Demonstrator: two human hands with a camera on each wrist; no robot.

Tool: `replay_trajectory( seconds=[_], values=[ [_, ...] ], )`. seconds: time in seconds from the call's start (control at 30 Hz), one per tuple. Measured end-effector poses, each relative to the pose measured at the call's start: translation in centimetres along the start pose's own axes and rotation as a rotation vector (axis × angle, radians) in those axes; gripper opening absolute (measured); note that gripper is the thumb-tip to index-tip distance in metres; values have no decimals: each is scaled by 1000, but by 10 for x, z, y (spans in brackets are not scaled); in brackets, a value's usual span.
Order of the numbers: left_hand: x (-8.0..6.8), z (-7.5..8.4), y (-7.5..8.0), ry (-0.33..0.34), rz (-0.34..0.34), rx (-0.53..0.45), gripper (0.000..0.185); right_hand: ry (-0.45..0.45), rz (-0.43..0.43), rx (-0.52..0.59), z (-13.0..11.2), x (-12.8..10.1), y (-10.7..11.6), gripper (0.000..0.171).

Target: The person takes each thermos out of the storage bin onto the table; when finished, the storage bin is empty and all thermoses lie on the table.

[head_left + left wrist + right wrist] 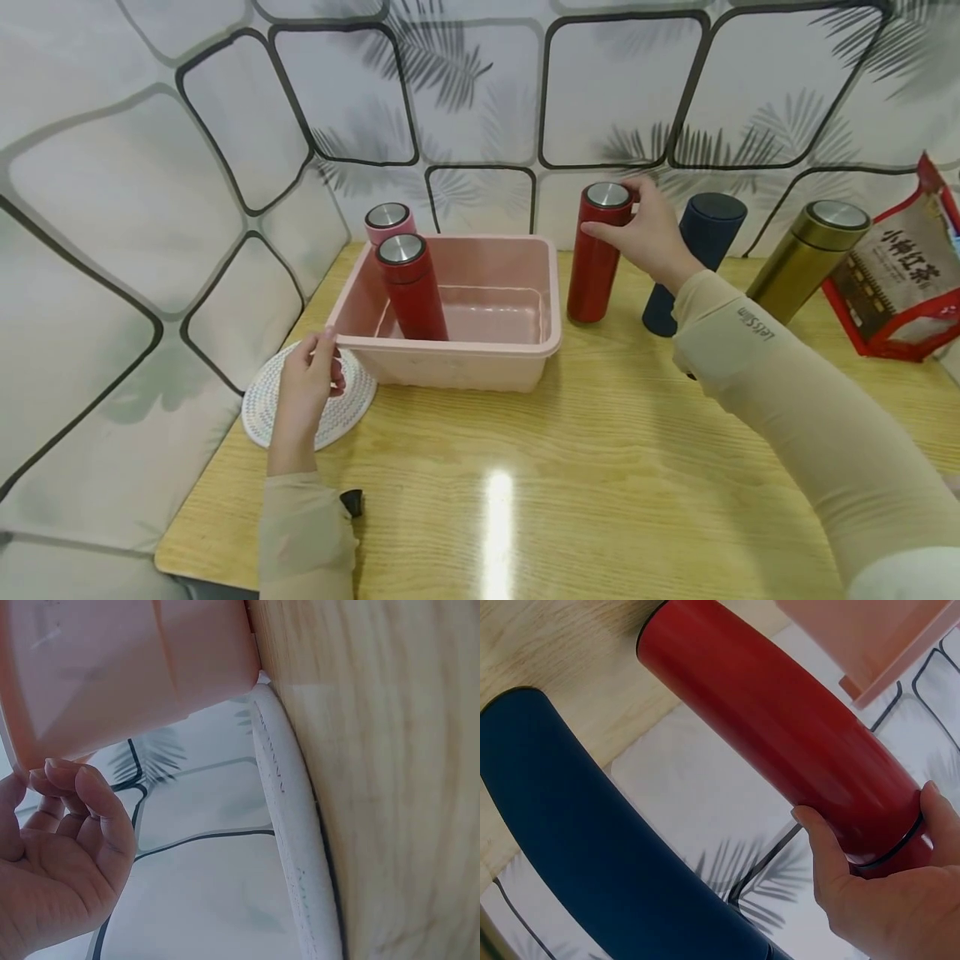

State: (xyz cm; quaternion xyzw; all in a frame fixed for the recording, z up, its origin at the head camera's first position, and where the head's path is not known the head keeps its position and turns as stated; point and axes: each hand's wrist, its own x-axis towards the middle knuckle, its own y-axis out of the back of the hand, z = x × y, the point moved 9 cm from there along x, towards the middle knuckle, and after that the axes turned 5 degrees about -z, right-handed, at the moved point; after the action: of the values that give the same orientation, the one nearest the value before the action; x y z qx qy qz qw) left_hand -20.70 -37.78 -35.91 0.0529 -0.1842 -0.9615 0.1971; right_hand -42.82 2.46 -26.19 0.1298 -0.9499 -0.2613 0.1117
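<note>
Right hand (651, 235) grips red bottle (596, 254) top, near tabletop (600, 467) back edge; blue bottle (693, 258) just beside. Left hand (307, 392) pinches tub (480, 350) corner rim.

**A staged tabletop corner, home-like**

A wooden table (600, 467) stands against padded wall panels (112, 192) printed with palm shadows. Household goods crowd it: steel-capped flasks (806, 258), a pink basin (480, 350), a woven coaster (262, 408) and a red tea packet (900, 283).
</note>
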Motion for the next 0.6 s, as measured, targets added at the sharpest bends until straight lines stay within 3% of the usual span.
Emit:
replay_trajectory(
  seconds=[0.6],
  values=[
    [1,0,0,11,-7,-9,51,-23,-18,19,9,-3,-4,84]
  ],
)
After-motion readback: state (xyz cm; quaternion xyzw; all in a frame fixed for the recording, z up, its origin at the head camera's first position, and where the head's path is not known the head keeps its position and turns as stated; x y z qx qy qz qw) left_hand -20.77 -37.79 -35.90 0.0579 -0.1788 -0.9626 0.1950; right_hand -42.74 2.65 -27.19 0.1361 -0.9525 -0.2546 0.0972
